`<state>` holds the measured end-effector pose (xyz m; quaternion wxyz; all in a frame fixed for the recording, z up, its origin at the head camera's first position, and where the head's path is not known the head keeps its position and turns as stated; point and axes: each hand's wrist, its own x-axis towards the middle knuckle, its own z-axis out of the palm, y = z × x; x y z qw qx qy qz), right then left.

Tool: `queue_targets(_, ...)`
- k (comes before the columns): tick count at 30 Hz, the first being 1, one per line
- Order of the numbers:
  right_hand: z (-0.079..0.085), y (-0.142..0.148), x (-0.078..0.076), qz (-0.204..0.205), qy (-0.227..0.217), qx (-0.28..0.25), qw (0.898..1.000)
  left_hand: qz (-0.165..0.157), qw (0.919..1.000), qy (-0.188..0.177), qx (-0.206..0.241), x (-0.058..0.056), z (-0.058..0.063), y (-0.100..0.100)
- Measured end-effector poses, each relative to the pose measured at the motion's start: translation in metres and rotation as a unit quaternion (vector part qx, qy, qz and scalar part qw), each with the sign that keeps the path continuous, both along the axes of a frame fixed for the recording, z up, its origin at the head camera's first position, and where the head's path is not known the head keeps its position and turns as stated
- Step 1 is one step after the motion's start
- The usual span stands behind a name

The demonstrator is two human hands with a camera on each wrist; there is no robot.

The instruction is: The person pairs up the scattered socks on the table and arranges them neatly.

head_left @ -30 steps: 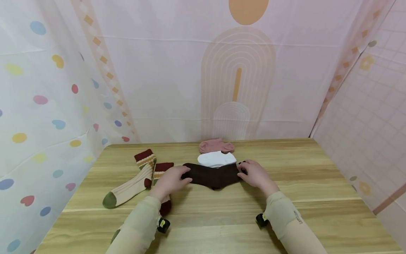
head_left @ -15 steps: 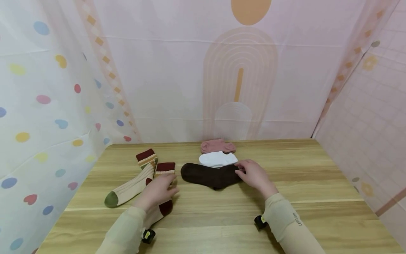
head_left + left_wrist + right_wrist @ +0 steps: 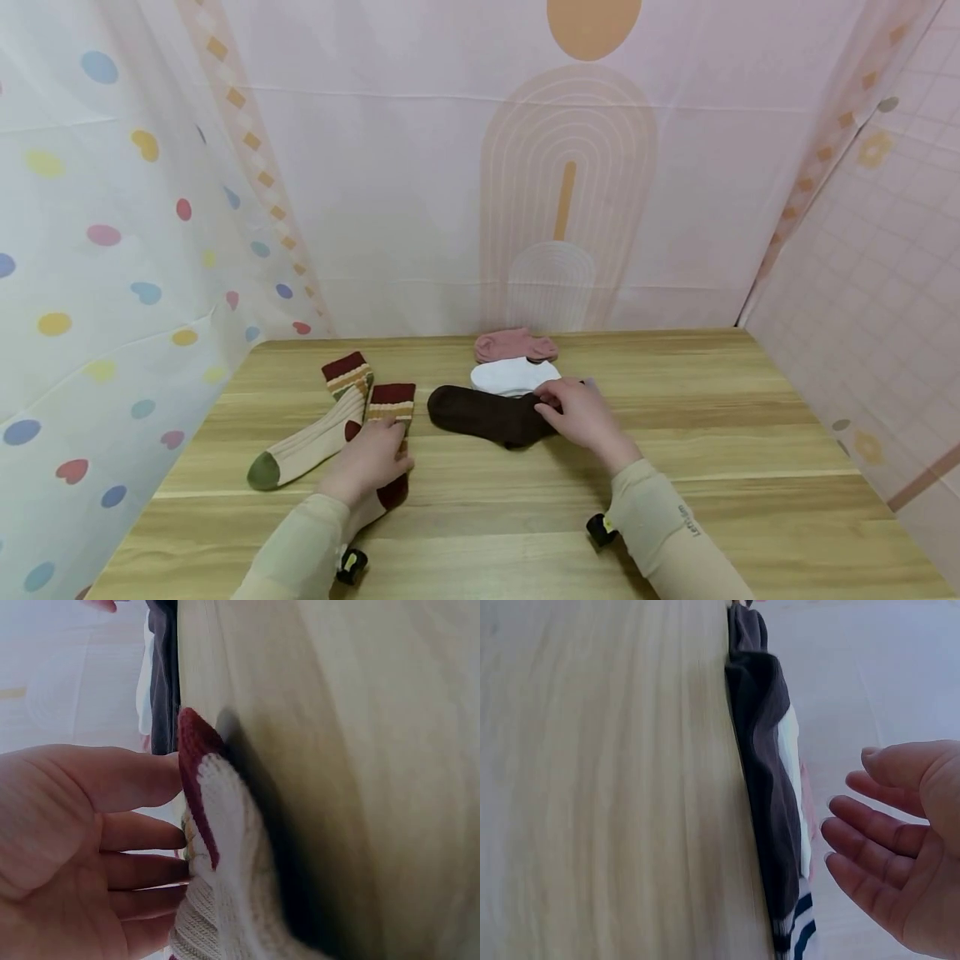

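My left hand (image 3: 366, 462) is over a cream sock with a maroon cuff (image 3: 393, 395) on the left of the table. In the left wrist view the fairly straight fingers (image 3: 142, 866) and thumb touch the sock's (image 3: 238, 825) near side without gripping it. A dark brown sock (image 3: 476, 412) lies flat across the middle. Just above its right end hovers my right hand (image 3: 583, 417); the right wrist view has its loosely bent fingers (image 3: 874, 859) apart from the dark cloth (image 3: 761, 757). Blue-and-white stripes (image 3: 804, 922) show at that sock's end.
A matching cream sock with a green toe (image 3: 315, 446) lies slanted at the left. White socks (image 3: 508, 376) and pink socks (image 3: 506, 343) lie behind the dark one. Patterned cloth (image 3: 405, 183) hangs around the wooden table (image 3: 712, 450).
My left hand has left the dark sock's left end and moved left and toward me onto the cream sock. My right hand has shifted slightly left over the dark sock.
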<state>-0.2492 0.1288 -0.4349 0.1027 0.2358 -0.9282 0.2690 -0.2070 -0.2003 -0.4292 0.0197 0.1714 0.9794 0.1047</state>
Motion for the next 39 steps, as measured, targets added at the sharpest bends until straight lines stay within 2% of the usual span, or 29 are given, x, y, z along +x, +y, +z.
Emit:
queue_targets(5, 0.0, -0.007, 0.002, 0.021, -0.026, -0.02, 0.999, -0.006, 0.9999, 0.009, -0.011, -0.002, 0.0, -0.002)
queue_targets(17, 0.002, -0.024, 0.006, 0.065, -0.022, -0.012, 0.998, -0.032, 0.9993, 0.017, 0.011, 0.0, -0.002, -0.016)
queue_targets(29, 0.004, -0.043, 0.01, 0.099, -0.026, -0.018, 0.995, -0.065, 0.9964, 0.045, 0.03, 0.006, -0.004, -0.031)
queue_targets(35, 0.001, -0.055, 0.011, 0.118, -0.018, -0.013, 0.993, -0.103, 0.9914, 0.068, 0.045, 0.008, -0.006, -0.04)
queue_targets(39, -0.001, -0.065, 0.011, 0.137, -0.017, -0.009, 0.99, -0.116, 0.99, 0.063, 0.05, 0.01, -0.005, -0.044)
